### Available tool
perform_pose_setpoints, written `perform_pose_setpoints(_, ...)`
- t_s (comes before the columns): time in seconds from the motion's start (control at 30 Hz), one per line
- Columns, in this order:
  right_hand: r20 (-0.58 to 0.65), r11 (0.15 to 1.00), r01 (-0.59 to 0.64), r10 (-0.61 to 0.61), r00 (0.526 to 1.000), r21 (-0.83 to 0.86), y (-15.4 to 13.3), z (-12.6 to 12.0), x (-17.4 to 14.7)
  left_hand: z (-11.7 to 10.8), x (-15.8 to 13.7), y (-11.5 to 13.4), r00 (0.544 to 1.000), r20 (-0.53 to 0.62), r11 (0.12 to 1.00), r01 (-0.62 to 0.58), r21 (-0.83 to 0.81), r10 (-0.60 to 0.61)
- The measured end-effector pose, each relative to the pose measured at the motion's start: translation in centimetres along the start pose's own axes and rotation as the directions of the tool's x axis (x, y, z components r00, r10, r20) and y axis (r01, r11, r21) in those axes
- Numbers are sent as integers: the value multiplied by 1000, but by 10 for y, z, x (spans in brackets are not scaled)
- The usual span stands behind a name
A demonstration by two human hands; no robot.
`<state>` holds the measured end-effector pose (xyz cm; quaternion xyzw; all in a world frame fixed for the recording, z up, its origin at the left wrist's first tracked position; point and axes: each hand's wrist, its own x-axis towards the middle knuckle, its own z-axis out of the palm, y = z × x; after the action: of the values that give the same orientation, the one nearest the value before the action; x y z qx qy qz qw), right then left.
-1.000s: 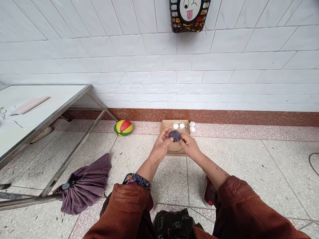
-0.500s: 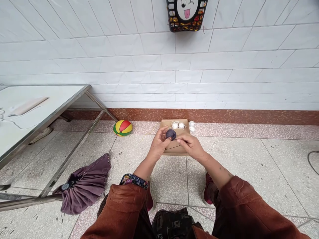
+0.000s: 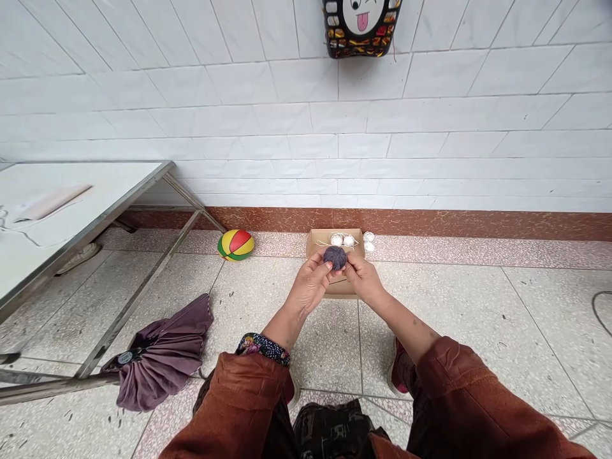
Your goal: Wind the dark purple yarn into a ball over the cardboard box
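Note:
A small ball of dark grey-purple yarn (image 3: 335, 257) is held above the cardboard box, in the fingers of my left hand (image 3: 310, 280). My left thumb presses on its near side. My right hand (image 3: 364, 275) is closed at the ball's right side, fingertips against it, pinching the yarn. A dark strand shows below the hands, over the box. The open cardboard box (image 3: 340, 294) sits on the floor beneath, partly covered by my hands. Inside, at its far end, are two white yarn balls (image 3: 343, 240) with loose ends. Two more white balls (image 3: 368, 241) lie just outside its right edge.
A red, yellow and green ball (image 3: 236, 245) rests by the wall. To the left stands a metal-framed table (image 3: 109, 175), with a folded purple umbrella (image 3: 162, 357) near its leg. A black basket (image 3: 362, 44) hangs on the tiled wall. A dark cable (image 3: 597, 312) lies far right.
My right hand has moved in against the yarn ball, where before it held a strand a little apart. The ball and my left hand have shifted slightly right, and the ball has turned.

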<state>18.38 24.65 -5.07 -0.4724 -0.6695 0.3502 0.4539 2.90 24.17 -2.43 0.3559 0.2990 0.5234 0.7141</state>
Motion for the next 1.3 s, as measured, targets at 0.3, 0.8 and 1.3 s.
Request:
perform_pose_setpoints(0.3,70,967,40,-23,997,-252,11,0,-3,0,-4,2,998,55,999,7,45,-9)
perform_pose_setpoints(0.8,355,871,421,-321,878,-254,-7,-13,-11,-14,6,3,979,-182,972,-47,229,91)
perform_pose_setpoints(1.3,45,998,55,-54,998,-26,13,-27,14,-4,-9,2,980,170,962,52,267,-100)
